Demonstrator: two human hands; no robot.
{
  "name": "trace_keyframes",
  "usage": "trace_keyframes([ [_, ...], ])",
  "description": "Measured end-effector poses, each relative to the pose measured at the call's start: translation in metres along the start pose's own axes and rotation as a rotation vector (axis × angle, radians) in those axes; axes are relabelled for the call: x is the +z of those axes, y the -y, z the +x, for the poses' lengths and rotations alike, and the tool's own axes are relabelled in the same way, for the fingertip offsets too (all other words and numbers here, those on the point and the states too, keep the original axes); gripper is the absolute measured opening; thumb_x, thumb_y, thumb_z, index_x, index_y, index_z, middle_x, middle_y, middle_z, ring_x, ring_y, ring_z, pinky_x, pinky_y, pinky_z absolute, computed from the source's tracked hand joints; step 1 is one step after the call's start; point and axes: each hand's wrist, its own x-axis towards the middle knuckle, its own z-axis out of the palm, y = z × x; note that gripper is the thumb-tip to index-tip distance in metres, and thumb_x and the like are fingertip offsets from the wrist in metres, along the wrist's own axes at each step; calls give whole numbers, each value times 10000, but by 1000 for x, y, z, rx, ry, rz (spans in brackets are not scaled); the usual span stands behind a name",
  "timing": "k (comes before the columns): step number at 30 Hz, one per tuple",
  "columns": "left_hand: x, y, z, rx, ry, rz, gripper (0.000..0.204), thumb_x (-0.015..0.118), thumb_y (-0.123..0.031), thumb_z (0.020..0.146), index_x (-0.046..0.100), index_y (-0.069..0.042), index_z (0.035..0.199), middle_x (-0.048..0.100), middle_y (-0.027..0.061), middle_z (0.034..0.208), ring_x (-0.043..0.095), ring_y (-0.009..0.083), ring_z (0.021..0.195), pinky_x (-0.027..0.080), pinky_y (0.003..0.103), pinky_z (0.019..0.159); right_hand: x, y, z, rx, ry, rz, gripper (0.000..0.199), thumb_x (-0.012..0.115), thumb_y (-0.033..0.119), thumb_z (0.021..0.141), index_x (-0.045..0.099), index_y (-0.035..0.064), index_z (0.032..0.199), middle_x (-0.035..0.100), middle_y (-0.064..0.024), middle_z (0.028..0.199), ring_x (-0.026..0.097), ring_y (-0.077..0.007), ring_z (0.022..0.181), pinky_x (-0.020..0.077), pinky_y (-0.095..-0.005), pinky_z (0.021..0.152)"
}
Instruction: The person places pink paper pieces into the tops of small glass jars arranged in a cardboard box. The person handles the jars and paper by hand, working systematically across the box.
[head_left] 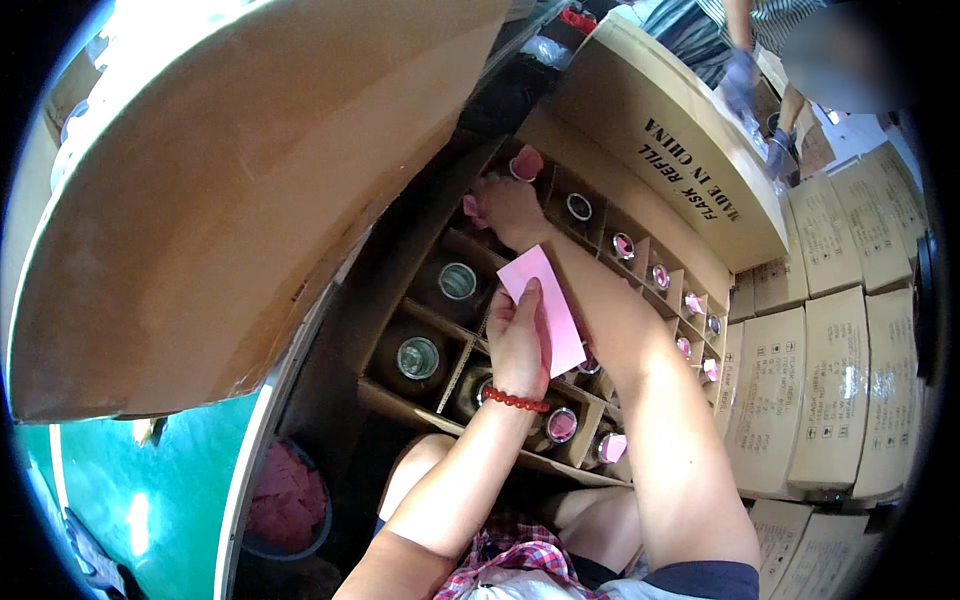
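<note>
A cardboard carton with dividers holds several round-mouthed glass flasks, one to a compartment. My left hand, a red bead bracelet at its wrist, grips a small stack of pink paper slips above the middle of the carton. Crossing beyond it, my right hand is at the far left compartments, its fingers closed on a crumpled pink paper slip. Pink paper shows in the mouths of several flasks, such as the near flask. Two flasks on the left, one being the glass flask, show no paper.
A large carton flap rises at the left, and another flap stands at the far side. Closed cartons are stacked at the right. A tub of pink slips sits lower left. Another person's gloved hands work at the top right.
</note>
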Motion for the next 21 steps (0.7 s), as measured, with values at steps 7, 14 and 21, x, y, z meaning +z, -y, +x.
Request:
trace_keyframes([
  [7, -3, -20, 4, 6, -59, 11, 98, 510, -102, 949, 538, -39, 1017, 612, 45, 1004, 585, 115, 908, 467, 252, 805, -34, -2, -33, 78, 154, 334, 332, 634, 241, 751, 611, 87, 1043, 649, -78, 1038, 565, -301, 1086, 263, -565, 1033],
  [14, 3, -18, 1, -9, -20, 32, 155, 481, -134, 956, 525, -23, 1055, 648, 107, 992, 642, 191, 822, 536, 310, 706, -16, -13, -41, -99, 22, 201, 269, 568, 210, 809, 613, 144, 1066, 589, -83, 1174, 481, -262, 1199, 229, -551, 1047],
  [21, -5, -11, 5, -46, -8, 117, 154, 477, -169, 967, 546, -31, 972, 652, 91, 905, 636, 172, 755, 520, 290, 679, -12, -21, -8, -348, -317, -54, 224, 499, 169, 835, 612, 145, 1027, 581, -27, 1162, 469, -247, 1180, 304, -463, 1000],
])
